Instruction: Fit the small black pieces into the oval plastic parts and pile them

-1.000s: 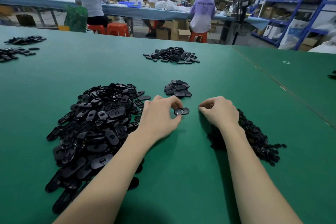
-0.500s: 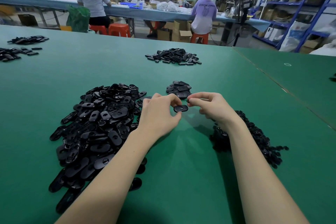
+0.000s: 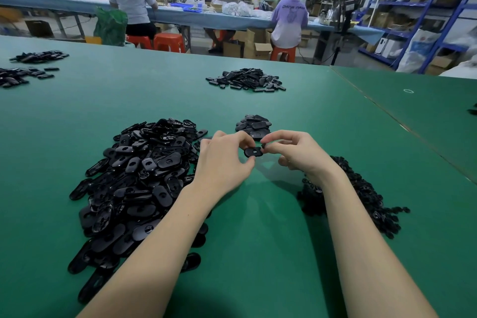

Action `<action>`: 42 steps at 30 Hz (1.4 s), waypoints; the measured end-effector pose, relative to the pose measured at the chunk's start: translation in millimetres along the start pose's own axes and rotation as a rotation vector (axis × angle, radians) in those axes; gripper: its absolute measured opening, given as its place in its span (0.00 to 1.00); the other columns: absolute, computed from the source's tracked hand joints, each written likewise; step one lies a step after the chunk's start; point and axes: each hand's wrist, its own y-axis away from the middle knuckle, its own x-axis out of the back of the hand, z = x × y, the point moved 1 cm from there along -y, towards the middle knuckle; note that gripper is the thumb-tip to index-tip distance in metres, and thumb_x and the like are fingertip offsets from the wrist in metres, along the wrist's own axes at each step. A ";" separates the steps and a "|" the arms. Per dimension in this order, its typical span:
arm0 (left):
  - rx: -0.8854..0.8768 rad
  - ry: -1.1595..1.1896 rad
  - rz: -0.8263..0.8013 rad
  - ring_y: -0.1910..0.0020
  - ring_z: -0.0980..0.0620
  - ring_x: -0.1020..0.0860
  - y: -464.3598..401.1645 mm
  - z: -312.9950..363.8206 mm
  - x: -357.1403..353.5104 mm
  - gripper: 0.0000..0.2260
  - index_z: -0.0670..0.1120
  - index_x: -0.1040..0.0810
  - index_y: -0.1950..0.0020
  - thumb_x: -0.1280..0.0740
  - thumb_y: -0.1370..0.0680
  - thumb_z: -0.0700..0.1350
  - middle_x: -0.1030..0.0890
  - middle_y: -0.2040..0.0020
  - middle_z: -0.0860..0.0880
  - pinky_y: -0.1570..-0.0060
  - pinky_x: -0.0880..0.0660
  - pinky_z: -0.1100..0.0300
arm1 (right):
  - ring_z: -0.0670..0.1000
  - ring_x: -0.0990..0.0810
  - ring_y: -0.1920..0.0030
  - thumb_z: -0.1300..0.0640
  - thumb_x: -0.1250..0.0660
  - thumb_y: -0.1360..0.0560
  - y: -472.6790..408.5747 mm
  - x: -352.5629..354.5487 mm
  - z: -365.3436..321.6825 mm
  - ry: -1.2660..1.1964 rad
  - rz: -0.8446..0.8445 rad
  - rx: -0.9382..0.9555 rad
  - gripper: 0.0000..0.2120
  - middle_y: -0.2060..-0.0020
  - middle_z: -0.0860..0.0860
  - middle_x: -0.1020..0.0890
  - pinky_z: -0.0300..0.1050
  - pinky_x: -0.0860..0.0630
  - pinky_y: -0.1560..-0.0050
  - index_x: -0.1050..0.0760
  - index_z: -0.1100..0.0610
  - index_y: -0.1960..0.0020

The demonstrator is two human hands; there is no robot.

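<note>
My left hand [image 3: 222, 160] pinches a black oval plastic part [image 3: 253, 152] just above the green table [image 3: 258, 227]. My right hand [image 3: 296, 153] holds a small black piece [image 3: 263, 145] between thumb and forefinger at the oval's right end. A big heap of loose oval parts [image 3: 136, 178] lies to the left of my left arm. The heap of small black pieces [image 3: 366, 196] lies under and right of my right wrist. A small pile of ovals [image 3: 254, 125] sits just beyond my hands.
Another pile of black parts [image 3: 245, 80] lies farther back, and two more piles [image 3: 28, 67] at the far left. A seam [image 3: 387, 116] crosses the table on the right. Several people sit at a long bench [image 3: 193, 18] behind, with blue shelving [image 3: 426, 8] to the right.
My right hand has come off the heap of small pieces and moved left to the oval. My left hand has lifted the oval slightly off the table.
</note>
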 end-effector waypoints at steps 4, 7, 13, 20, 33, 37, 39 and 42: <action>0.000 -0.012 -0.001 0.45 0.56 0.28 -0.1 -0.5 0.2 0.08 0.58 0.21 0.46 0.30 0.25 0.51 0.18 0.52 0.61 0.43 0.40 0.57 | 0.47 0.29 0.74 0.58 0.23 0.29 0.5 -2.1 -1.6 -0.030 0.013 -0.023 0.06 0.65 0.45 0.17 0.35 0.37 0.74 0.19 0.51 0.55; -0.002 -0.022 -0.001 0.45 0.56 0.28 0.0 -0.9 0.3 0.08 0.57 0.21 0.46 0.31 0.25 0.51 0.18 0.52 0.61 0.42 0.40 0.58 | 0.46 0.29 0.72 0.57 0.24 0.27 0.8 -3.5 -1.4 -0.033 0.026 -0.032 0.05 0.64 0.45 0.18 0.34 0.37 0.74 0.19 0.50 0.58; -0.028 -0.075 -0.005 0.44 0.55 0.28 0.5 -1.2 0.0 0.08 0.57 0.22 0.45 0.31 0.24 0.51 0.18 0.51 0.61 0.42 0.41 0.58 | 0.46 0.32 0.71 0.60 0.28 0.25 0.9 -9.8 0.0 -0.031 0.023 -0.030 0.06 0.65 0.46 0.23 0.34 0.39 0.74 0.19 0.50 0.58; -0.027 -0.116 0.003 0.43 0.55 0.28 0.6 -2.7 0.1 0.09 0.57 0.21 0.45 0.31 0.25 0.51 0.18 0.52 0.60 0.43 0.40 0.56 | 0.45 0.31 0.71 0.59 0.25 0.28 3.0 -14.8 -0.6 -0.012 0.004 -0.027 0.05 0.57 0.58 0.14 0.36 0.37 0.72 0.16 0.49 0.59; 0.002 -0.091 0.027 0.44 0.58 0.28 -1.0 -3.0 1.5 0.09 0.58 0.19 0.45 0.28 0.25 0.53 0.17 0.53 0.61 0.44 0.41 0.59 | 0.44 0.32 0.71 0.56 0.23 0.28 1.7 -18.3 2.7 -0.008 0.046 -0.020 0.06 0.71 0.44 0.22 0.33 0.37 0.75 0.16 0.48 0.62; 0.023 -0.072 0.051 0.45 0.60 0.26 -2.0 -2.8 4.3 0.09 0.59 0.18 0.47 0.27 0.26 0.55 0.17 0.55 0.62 0.42 0.39 0.59 | 0.46 0.32 0.69 0.56 0.23 0.29 -0.5 -21.1 2.3 -0.027 0.061 -0.027 0.05 0.71 0.43 0.20 0.33 0.37 0.75 0.14 0.48 0.62; 0.029 -0.065 0.056 0.45 0.60 0.25 -2.2 -3.0 6.1 0.08 0.59 0.18 0.47 0.27 0.26 0.55 0.16 0.55 0.62 0.39 0.35 0.56 | 0.47 0.31 0.68 0.56 0.23 0.29 -1.1 -21.7 2.4 -0.040 0.054 -0.029 0.03 0.70 0.43 0.20 0.33 0.37 0.74 0.14 0.48 0.61; 0.038 -0.027 0.058 0.45 0.59 0.24 -2.1 -1.5 8.6 0.08 0.59 0.17 0.48 0.26 0.26 0.54 0.16 0.55 0.62 0.37 0.32 0.53 | 0.45 0.31 0.69 0.55 0.23 0.30 -2.5 -21.0 3.2 -0.063 0.032 -0.052 0.03 0.68 0.42 0.18 0.33 0.37 0.74 0.13 0.47 0.59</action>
